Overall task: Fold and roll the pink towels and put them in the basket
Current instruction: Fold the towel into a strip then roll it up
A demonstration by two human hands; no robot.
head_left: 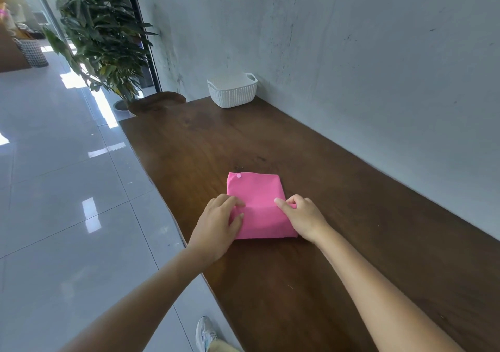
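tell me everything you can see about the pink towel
The pink towel is a smooth, bright pink cloth folded into a flat, roughly square pad, with a small round pink tab at its far left corner. It lies on the dark wooden table, far from the white basket. The left hand pinches its left edge, the right hand its right edge. It is not yet rolled.

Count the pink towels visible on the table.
1. The folded pink towel lies on the wooden table, left hand and right hand pinching its near part. The white basket by the wall shows none, though its inside is mostly hidden.
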